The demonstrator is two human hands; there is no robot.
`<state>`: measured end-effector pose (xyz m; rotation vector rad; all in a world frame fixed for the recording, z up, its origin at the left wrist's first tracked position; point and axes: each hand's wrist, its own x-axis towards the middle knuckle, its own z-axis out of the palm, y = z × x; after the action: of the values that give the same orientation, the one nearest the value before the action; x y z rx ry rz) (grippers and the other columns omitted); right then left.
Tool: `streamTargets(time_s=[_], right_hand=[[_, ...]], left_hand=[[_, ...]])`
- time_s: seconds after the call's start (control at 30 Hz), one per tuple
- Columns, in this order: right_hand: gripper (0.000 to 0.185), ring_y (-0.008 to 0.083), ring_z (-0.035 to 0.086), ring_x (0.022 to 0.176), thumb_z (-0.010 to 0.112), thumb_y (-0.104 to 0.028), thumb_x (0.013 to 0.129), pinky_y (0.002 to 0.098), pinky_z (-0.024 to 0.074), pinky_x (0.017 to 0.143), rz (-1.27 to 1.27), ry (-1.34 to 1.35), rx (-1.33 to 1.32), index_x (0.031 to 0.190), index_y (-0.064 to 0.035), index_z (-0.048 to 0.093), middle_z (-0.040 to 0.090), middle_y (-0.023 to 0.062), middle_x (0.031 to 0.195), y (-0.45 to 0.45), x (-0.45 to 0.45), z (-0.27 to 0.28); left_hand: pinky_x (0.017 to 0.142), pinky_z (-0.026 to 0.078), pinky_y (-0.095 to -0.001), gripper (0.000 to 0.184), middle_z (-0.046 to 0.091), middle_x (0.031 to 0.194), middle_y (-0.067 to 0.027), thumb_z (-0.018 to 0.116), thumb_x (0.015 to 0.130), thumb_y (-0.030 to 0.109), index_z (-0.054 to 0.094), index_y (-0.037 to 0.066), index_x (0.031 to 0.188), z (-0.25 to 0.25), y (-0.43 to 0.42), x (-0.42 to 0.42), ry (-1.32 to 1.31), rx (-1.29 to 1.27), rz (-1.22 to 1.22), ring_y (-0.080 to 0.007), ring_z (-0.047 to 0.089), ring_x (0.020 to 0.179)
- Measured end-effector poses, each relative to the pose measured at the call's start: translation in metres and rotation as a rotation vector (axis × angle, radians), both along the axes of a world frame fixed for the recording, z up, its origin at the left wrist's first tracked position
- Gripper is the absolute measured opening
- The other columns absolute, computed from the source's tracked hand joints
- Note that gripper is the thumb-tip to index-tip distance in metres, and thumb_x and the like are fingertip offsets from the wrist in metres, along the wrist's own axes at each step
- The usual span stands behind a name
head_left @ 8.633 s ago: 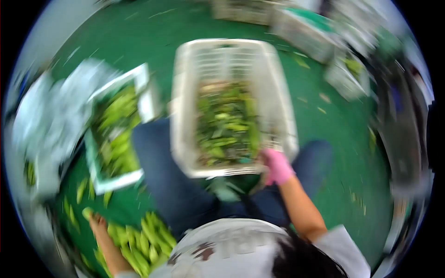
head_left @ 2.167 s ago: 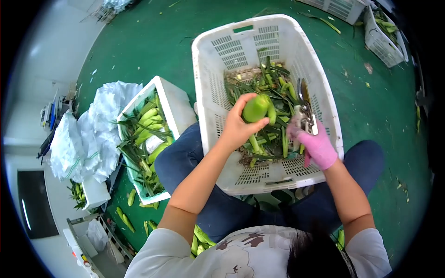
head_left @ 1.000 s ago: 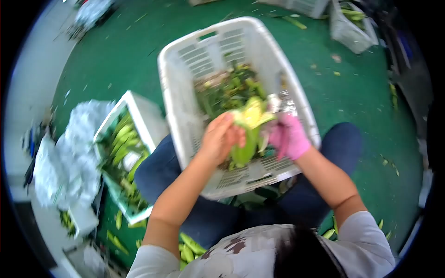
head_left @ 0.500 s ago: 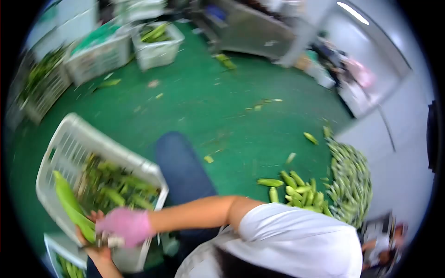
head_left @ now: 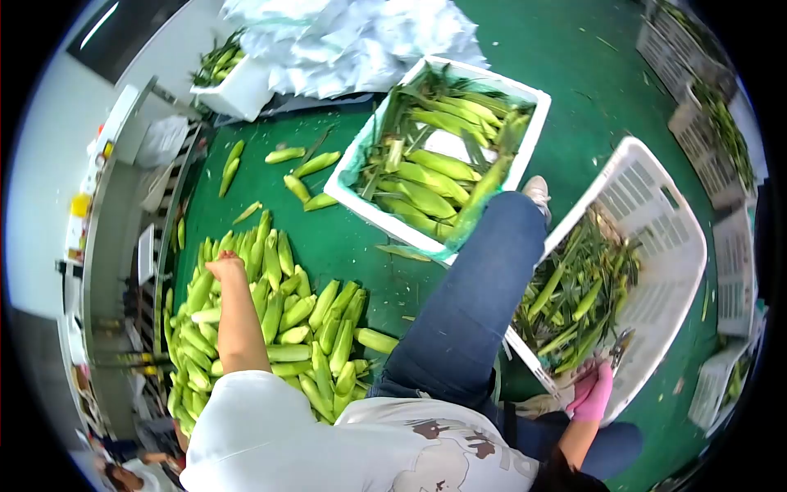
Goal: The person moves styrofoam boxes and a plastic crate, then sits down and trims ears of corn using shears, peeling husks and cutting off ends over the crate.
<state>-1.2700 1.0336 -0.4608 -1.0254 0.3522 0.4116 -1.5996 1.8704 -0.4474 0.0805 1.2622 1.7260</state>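
My left hand (head_left: 225,266), bare, is stretched out over a large pile of corn ears in green husks (head_left: 287,312). It is at the far left part of the pile, and its small visible fingers look apart. My right hand (head_left: 592,392) wears a pink glove and is closed on a small metal hand tool (head_left: 621,348), whose exact kind I cannot make out. This hand is at the near edge of a white slatted crate (head_left: 656,271). Stripped husks and leaves (head_left: 582,295) lie in the crate.
A white foam box (head_left: 352,193) lined with green net holds husked corn ahead of my knee. Loose ears (head_left: 316,164) lie on the green floor. White sacking (head_left: 352,41) is behind the box. Crates (head_left: 734,271) line the right side; a metal rack (head_left: 123,271) stands left.
My view has swung from the crate towards the corn pile. My left hand, earlier holding a corn ear at the crate, is now at the pile without that ear. The gloved hand stays by the crate.
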Motion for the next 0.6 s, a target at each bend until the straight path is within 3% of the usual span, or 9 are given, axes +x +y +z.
streamTargets(time_s=[0.07,0.13,0.2,0.37,0.4,0.43,0.5,0.53,0.6], right_hand=[[0.043,0.0233,0.055,0.094,0.059,-0.032,0.093,0.0366,0.0467,0.085,0.078,0.056,0.042,0.124,-0.0048,0.052,0.059,0.0081,0.110,-0.003,0.016,0.002],[0.042,0.0252,0.057,0.094,0.060,-0.034,0.092,0.0397,0.0488,0.085,0.089,0.128,0.104,0.121,-0.0048,0.054,0.059,0.0085,0.106,0.028,0.013,0.028],[0.042,0.0275,0.057,0.094,0.058,-0.032,0.092,0.0460,0.0492,0.087,0.053,0.186,0.158,0.122,-0.0027,0.052,0.059,0.0101,0.105,0.051,0.016,0.043],[0.055,0.0328,0.058,0.106,0.065,-0.037,0.087,0.0504,0.0487,0.093,0.108,0.212,0.135,0.128,-0.0042,0.049,0.057,0.0124,0.113,0.070,0.014,0.052],[0.042,0.0333,0.061,0.099,0.063,-0.030,0.089,0.0489,0.0518,0.091,0.108,0.177,0.176,0.117,-0.0010,0.053,0.059,0.0153,0.108,0.076,0.015,0.055],[0.040,0.0332,0.061,0.098,0.061,-0.027,0.089,0.0483,0.0516,0.090,0.128,0.153,0.164,0.117,-0.0006,0.053,0.060,0.0161,0.106,0.080,0.013,0.065],[0.045,0.0324,0.060,0.097,0.065,-0.029,0.088,0.0462,0.0504,0.089,0.129,0.180,0.037,0.121,-0.0020,0.051,0.059,0.0160,0.107,0.073,0.019,0.067],[0.039,0.0314,0.061,0.094,0.063,-0.025,0.089,0.0452,0.0510,0.087,0.110,0.192,0.053,0.118,-0.0014,0.052,0.060,0.0150,0.103,0.072,0.022,0.072],[0.040,0.0314,0.061,0.095,0.064,-0.025,0.089,0.0452,0.0510,0.087,0.123,0.165,0.080,0.119,-0.0013,0.052,0.060,0.0152,0.103,0.059,0.029,0.069]], left_hand=[[0.058,0.041,-0.0316,0.062,0.055,0.070,-0.0055,0.032,0.099,0.058,0.056,0.003,0.084,-0.022,0.002,0.011,0.128,0.070,-0.209,-0.0179,0.042,0.059],[0.065,0.049,-0.0306,0.040,0.061,0.085,-0.0053,0.046,0.099,0.038,0.058,0.005,0.116,-0.017,-0.056,0.115,0.275,0.185,-0.672,-0.0169,0.055,0.072],[0.078,0.054,-0.0357,0.040,0.065,0.103,-0.0100,0.052,0.097,0.032,0.056,0.004,0.124,-0.005,-0.137,0.237,0.487,0.312,-1.266,-0.0204,0.063,0.089],[0.081,0.053,-0.0404,0.062,0.071,0.102,-0.0158,0.038,0.101,0.054,0.068,0.000,0.105,-0.112,-0.266,0.464,0.706,0.203,-2.047,-0.0269,0.068,0.094],[0.084,0.051,-0.0447,0.062,0.070,0.100,-0.0237,0.039,0.099,0.052,0.070,-0.002,0.101,-0.108,-0.296,0.479,1.271,0.583,-1.830,-0.0349,0.067,0.096],[0.092,0.048,-0.0475,0.065,0.067,0.111,-0.0277,0.043,0.096,0.057,0.069,-0.002,0.107,-0.075,-0.314,0.486,1.522,0.513,-1.956,-0.0404,0.063,0.106],[0.093,0.048,-0.0451,0.066,0.066,0.113,-0.0267,0.051,0.092,0.058,0.067,-0.002,0.115,-0.075,-0.319,0.487,1.626,0.662,-1.936,-0.0386,0.064,0.106],[0.093,0.049,-0.0441,0.067,0.067,0.116,-0.0241,0.060,0.088,0.058,0.064,-0.001,0.120,-0.067,-0.312,0.484,1.422,0.579,-2.105,-0.0365,0.065,0.106],[0.093,0.049,-0.0442,0.069,0.067,0.117,-0.0217,0.065,0.085,0.057,0.063,0.000,0.124,-0.055,-0.315,0.477,1.029,0.552,-2.042,-0.0344,0.065,0.107]])
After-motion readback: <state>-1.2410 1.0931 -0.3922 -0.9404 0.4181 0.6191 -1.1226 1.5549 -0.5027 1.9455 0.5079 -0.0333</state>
